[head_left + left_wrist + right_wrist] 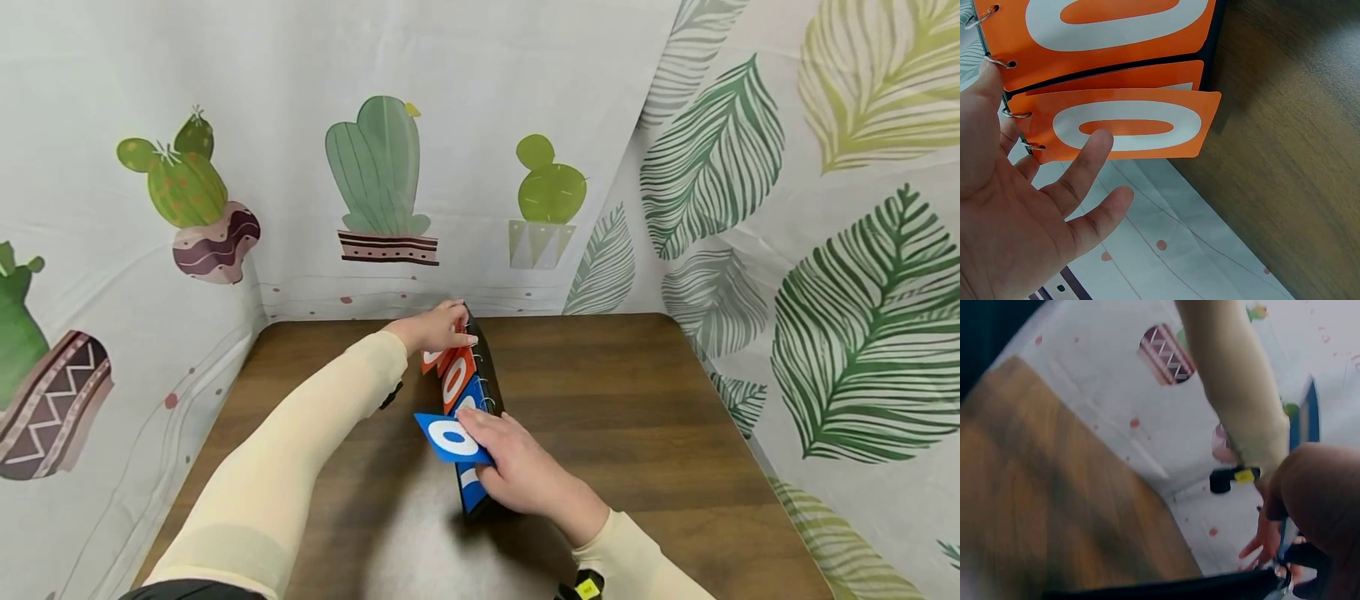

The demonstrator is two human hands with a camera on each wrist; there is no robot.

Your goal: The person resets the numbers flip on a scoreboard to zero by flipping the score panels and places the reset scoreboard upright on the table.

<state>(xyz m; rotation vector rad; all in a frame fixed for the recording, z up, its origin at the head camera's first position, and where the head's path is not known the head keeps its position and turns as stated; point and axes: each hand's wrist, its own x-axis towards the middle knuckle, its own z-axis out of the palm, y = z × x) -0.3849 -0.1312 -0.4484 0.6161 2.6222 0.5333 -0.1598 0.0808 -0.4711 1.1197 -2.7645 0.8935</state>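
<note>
A black flip scoreboard (489, 367) with ring-bound number cards stands on the table, its edge toward the head camera. My left hand (435, 327) holds its far end at the top edge. In the left wrist view, two left fingers (1088, 165) extend in front of an orange card (1188, 122) with a white 0, while other fingers are partly hidden behind the ringed edge. At the near end my right hand (525, 462) pinches a blue card (453, 438) with a white 0, swung out from the board. Another blue card (472, 490) shows below it.
The brown wooden table (600, 400) has rounded far corners. White cloth (465, 58) printed with cacti and leaves hangs behind and at the sides. Bright glare lies on the table (427, 542) near the front.
</note>
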